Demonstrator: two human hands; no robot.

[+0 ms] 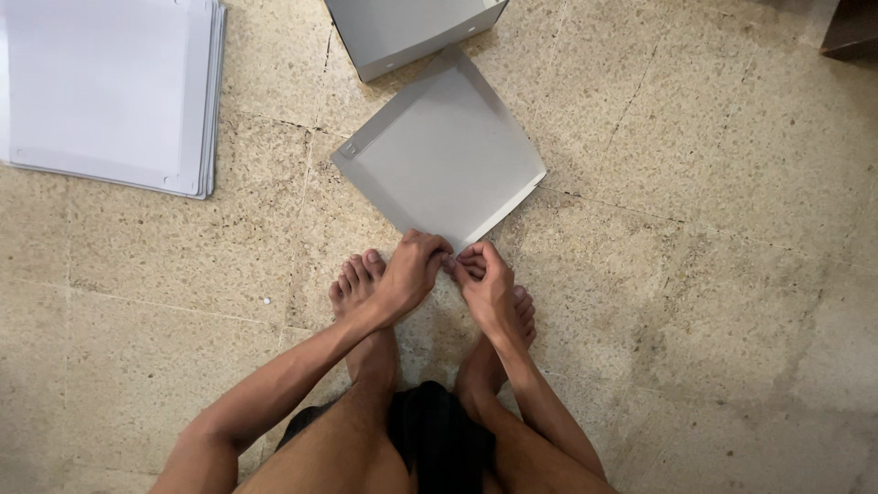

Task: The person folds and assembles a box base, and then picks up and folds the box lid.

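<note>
The floor (695, 274) is speckled beige terrazzo, worn and mottled, with thin joint lines cutting it into large slabs. Darker stains spread over the lower right, and a small white speck lies on the left part. At the upper left a stack of white sheets (110, 87) lies flat on the floor, edges roughly aligned. At the top edge, a grey box (402, 32) stands partly out of view. A dark brown object (852, 27) shows in the upper right corner, too cropped to identify. Light is soft and even, with faint shadows.
</note>
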